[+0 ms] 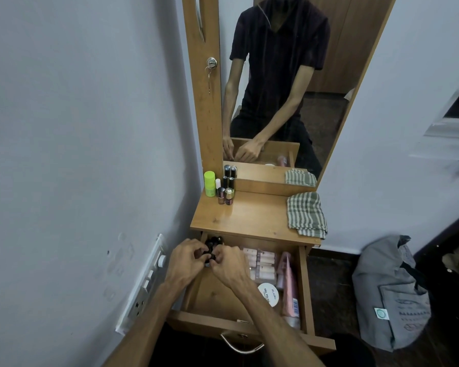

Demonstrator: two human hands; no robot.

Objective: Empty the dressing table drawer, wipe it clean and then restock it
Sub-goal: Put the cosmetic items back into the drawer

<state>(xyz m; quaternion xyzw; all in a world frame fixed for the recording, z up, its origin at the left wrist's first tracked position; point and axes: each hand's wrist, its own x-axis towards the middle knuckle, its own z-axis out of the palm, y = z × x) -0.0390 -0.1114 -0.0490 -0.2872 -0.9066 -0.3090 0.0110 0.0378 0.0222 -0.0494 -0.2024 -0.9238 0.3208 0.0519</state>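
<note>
Head view, lower centre: left hand (187, 262) and right hand (229, 264) closed around small dark bottles (210, 249) in open wooden drawer (305, 287); best lifted together, upright.

Your drawer (306, 284) is standing open below the table (249, 221); bottles (224, 188) are standing back-left, cloth (306, 214) is lying right.
</note>
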